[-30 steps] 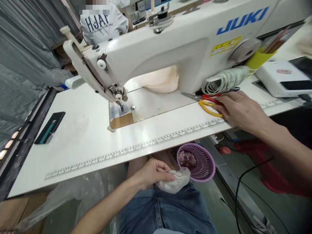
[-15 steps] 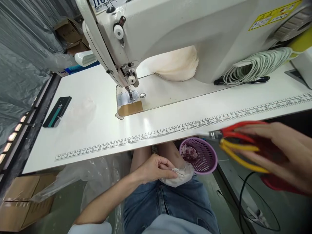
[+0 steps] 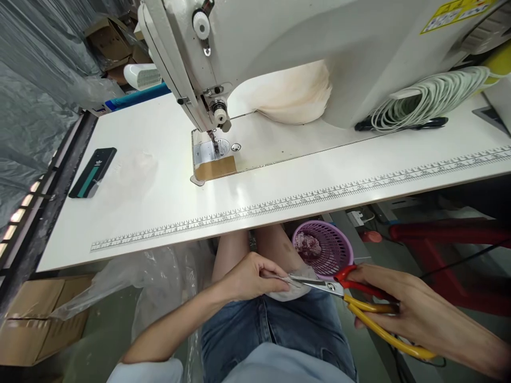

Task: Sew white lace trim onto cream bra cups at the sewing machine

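My left hand (image 3: 255,277) is closed in a pinch on a thin, whitish piece of fabric (image 3: 288,291) above my lap. In my right hand (image 3: 393,295) are scissors (image 3: 329,287) with one red and one yellow handle. Their blades point left and lie at the fabric, close beside my left fingertips; whether they are cutting it I cannot tell. Behind the fabric, below the table edge, stands a purple basket (image 3: 344,247) with pinkish-white scraps (image 3: 307,246) in it.
A sewing machine (image 3: 279,32) stands on the white table (image 3: 167,207), which has a printed ruler (image 3: 255,210) along its front edge. A dark phone-like case (image 3: 93,173) lies at the left. Coiled cord (image 3: 431,98) is at the right, cardboard boxes (image 3: 35,319) at lower left.
My right hand has brought the scissors down and left, from the table's front edge to the fabric. My left hand keeps its pinch in nearly the same place. The view has shifted slightly.
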The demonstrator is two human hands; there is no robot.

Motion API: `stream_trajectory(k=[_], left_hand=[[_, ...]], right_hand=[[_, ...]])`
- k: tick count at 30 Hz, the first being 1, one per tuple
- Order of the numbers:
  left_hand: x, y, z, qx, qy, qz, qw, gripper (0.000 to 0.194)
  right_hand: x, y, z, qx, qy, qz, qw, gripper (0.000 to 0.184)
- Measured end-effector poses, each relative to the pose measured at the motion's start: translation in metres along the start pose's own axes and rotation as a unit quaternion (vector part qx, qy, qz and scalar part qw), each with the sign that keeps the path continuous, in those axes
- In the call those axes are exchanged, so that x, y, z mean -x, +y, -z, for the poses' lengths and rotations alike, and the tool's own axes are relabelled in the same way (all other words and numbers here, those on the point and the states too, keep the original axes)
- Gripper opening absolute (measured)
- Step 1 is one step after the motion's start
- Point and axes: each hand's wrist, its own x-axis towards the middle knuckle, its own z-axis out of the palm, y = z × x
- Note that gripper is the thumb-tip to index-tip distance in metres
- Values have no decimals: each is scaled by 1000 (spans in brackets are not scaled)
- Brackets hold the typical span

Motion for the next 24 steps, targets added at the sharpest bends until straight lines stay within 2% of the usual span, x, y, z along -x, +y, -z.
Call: stream_trajectory(k=[2,12,22,24], left_hand=[[0,-2,0,-4,0,-8,1000,25],[-3,-3,-2,-26,-1,-6,1000,27],[-6,-8,-2,-34,-7,-7,999,31],[-7,-8,-2,-31,-5,-6,999,31]], right_hand=[[1,3,-2,-24,-53,-8,998,28],[3,13,-8,-49,-91,-33,994,32],[-2,12,-6,11,-81,17,996,28],[-3,11,-8,19,-31,16,999,27]])
